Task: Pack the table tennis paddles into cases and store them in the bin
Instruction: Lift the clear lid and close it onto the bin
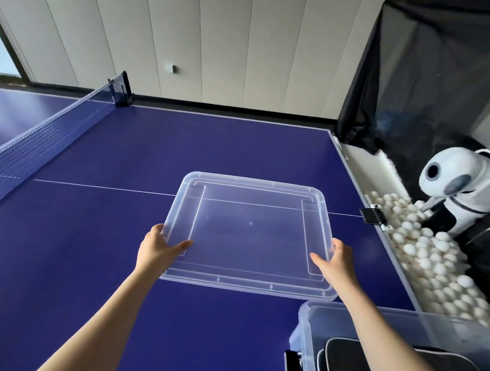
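Head view. Left hand and right hand each pinch a short side of the clear lid, thumbs on top, fingers hidden beneath. Two-sided hold keeps the lid roughly level, probably for carrying it to cover the bin. Lid's long axis runs left to right over the blue table; which face is up is unclear. Bin sits near right, open, with dark paddle cases inside. Packing appears done; closing remains.
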`<state>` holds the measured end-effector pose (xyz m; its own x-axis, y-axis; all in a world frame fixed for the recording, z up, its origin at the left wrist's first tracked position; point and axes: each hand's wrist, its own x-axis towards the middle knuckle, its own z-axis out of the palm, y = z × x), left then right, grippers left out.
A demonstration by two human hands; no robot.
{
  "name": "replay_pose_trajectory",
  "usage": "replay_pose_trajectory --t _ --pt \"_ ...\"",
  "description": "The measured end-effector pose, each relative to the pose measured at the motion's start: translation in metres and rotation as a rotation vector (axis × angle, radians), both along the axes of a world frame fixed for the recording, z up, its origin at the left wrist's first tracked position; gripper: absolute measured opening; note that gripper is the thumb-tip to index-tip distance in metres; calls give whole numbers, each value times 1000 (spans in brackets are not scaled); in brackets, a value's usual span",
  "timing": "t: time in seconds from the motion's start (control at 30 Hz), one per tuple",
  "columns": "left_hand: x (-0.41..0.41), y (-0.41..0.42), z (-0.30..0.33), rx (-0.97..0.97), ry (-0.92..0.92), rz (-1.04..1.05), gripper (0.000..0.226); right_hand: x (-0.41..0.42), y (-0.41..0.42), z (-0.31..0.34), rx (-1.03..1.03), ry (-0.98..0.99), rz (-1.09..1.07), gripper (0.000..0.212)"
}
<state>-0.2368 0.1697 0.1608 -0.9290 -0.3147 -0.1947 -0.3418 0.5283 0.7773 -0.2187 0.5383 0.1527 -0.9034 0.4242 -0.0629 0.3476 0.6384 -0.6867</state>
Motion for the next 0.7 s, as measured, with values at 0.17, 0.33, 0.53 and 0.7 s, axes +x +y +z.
replay_pose_trajectory --t 0.17,0.33,0.53,0.7 --pt "33 32 23 -43 26 -7 78 31 37 14 -10 42 -3 71" --pt "82 80 35 -45 39 14 78 73 83 26 0 70 1 64" --pt "148 164 39 -22 54 15 82 140 164 41 41 98 -8 67" --pt "200 229 37 -35 55 9 85 196 229 47 38 102 -2 61"
